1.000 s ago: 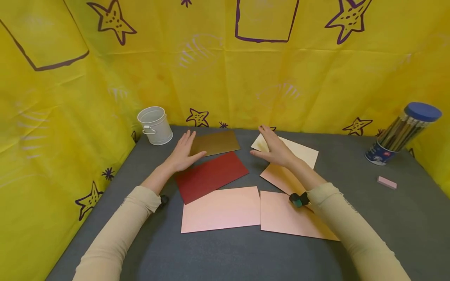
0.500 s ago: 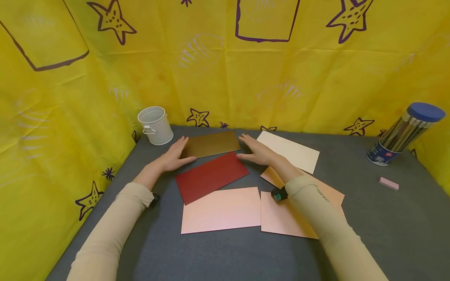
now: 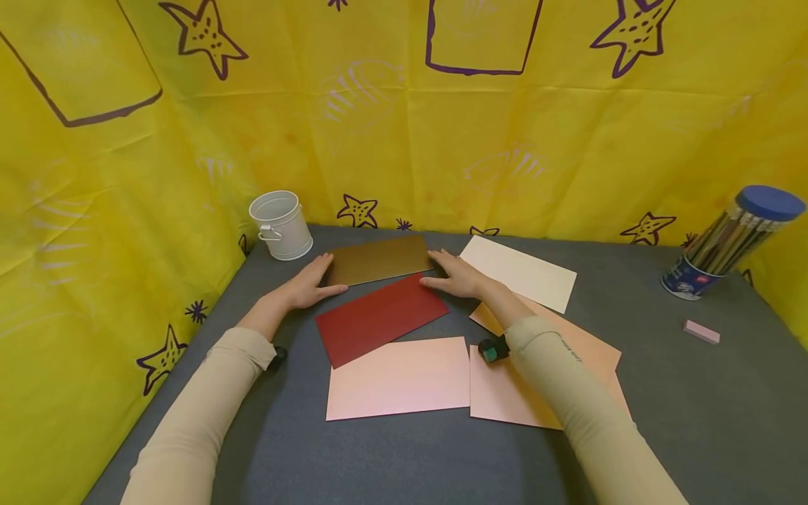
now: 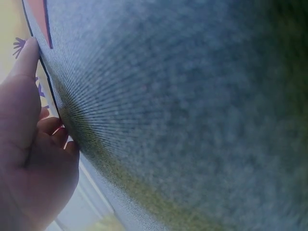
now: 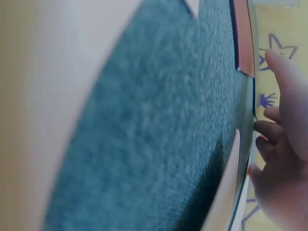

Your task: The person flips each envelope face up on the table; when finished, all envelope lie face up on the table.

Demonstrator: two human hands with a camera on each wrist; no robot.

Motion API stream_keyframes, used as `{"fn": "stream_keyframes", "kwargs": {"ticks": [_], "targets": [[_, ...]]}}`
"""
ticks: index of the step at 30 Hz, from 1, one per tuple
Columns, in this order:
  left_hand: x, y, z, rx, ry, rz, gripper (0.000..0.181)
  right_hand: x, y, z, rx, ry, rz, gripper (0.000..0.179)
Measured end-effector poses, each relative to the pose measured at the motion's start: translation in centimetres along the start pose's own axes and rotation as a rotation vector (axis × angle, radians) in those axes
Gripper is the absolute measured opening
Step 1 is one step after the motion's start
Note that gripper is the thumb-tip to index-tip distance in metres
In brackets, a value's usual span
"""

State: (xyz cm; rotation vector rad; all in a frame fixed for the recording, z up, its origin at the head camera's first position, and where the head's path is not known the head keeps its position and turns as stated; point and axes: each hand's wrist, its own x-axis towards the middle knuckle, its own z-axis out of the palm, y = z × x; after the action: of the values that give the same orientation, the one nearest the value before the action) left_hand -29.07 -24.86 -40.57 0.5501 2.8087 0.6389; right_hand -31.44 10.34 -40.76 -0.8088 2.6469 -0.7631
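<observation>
A brown rectangular card (image 3: 379, 259) lies flat at the back of the table. At its left end is my left hand (image 3: 308, 284), fingers extended, thumb pointing toward the front edge. On the opposite end, my right hand (image 3: 459, 275) reaches in with its fingertips at the card's right edge. Whether the fingertips press on the card is hard to tell. Just in front lies a red card (image 3: 381, 319), overlapping a pink card (image 3: 398, 382). Both wrist views show the left hand (image 4: 33, 139) and right hand (image 5: 288, 139) holding nothing visible.
Under my right forearm lie a second pink card (image 3: 505, 396) and an orange card (image 3: 583, 337). A cream card (image 3: 520, 270) is behind them. A white metal bucket (image 3: 284, 228) stands back left; a pencil tub (image 3: 719, 245) and pink eraser (image 3: 701, 332) are at right.
My right hand has moved left from over the cream card to the brown card's right end. My left hand has shifted slightly left and down to its left end. The cards look unmoved.
</observation>
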Motion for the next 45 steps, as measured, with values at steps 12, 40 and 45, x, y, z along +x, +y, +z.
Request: {"fn": "stream_keyframes", "kwargs": {"ticks": [12,40,45], "targets": [[-0.3,0.3,0.0,-0.009,0.008,-0.017,0.084,0.0,-0.5,0.3,0.072,0.034,0.005,0.076],[-0.7,-0.2,-0.2,-0.011,0.027,0.009,0.068,-0.3,-0.7,0.6,0.176,0.401,-0.069,0.033],[-1.0,-0.2,-0.5,-0.032,0.125,0.081,0.053,-0.2,-0.6,0.6,0.185,0.426,-0.086,0.031]]}}
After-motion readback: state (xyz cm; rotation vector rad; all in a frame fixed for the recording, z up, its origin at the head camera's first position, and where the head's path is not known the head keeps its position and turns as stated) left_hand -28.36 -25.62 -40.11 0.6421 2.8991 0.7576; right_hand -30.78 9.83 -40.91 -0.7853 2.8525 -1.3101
